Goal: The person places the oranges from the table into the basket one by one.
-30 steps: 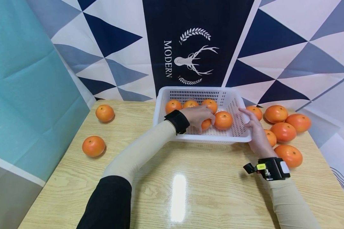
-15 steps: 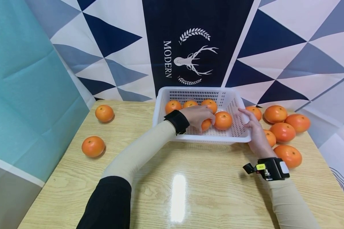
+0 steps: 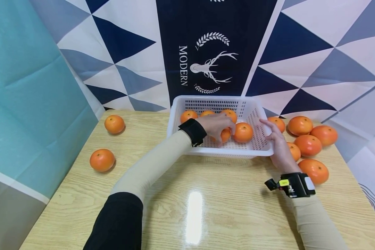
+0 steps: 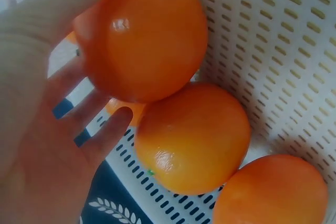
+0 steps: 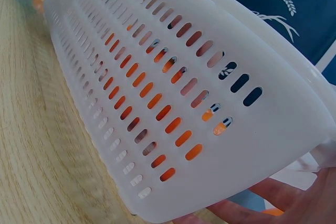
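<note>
Head view, watched remotely: two round orange fruits (image 3: 102, 160) sit near the left edge of the wooden bench (image 3: 164, 215); I see the left hand (image 3: 215, 125) with fingers curled around a glossy orange fruit (image 4: 149, 40) inside the white perforated plastic basket (image 3: 228, 152). Slick skin could slip, bumping neighbouring fruits (image 3: 243, 132). The right hand (image 3: 282, 150) touches the rim, grip unclear; nearside offers room.

A wooden table (image 3: 234, 211) bears a white basket (image 3: 231, 152), with two oranges (image 3: 102, 160) left and several oranges (image 3: 308, 145) right of it.
</note>
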Demonstrator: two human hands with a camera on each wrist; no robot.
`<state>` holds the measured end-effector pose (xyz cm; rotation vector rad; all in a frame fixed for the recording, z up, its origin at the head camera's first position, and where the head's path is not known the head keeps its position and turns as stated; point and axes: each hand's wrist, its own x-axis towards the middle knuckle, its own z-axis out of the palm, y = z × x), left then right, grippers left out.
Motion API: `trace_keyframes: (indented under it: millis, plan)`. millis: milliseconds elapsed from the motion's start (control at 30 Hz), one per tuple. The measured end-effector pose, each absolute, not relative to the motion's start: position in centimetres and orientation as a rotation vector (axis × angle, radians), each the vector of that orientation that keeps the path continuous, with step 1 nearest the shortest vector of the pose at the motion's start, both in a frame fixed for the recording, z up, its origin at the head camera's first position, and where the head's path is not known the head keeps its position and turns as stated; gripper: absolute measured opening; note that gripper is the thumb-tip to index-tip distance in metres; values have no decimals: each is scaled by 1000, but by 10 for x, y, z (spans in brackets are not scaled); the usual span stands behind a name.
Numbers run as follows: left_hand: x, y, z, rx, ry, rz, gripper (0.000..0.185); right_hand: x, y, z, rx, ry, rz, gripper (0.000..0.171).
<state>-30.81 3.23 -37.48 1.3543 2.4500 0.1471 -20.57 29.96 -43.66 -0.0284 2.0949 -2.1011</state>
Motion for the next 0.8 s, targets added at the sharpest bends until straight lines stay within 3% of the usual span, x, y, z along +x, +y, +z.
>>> trace_keyframes:
  millis: [567, 800]
  plan:
    - [-310, 22, -340, 1367, 2503, 242, 45, -204, 301, -436, -43, 2110, -2093, 76]
    - [-305, 13, -325, 1364, 2539, 219, 47, -205, 300, -436, -52, 2099, -2097, 75]
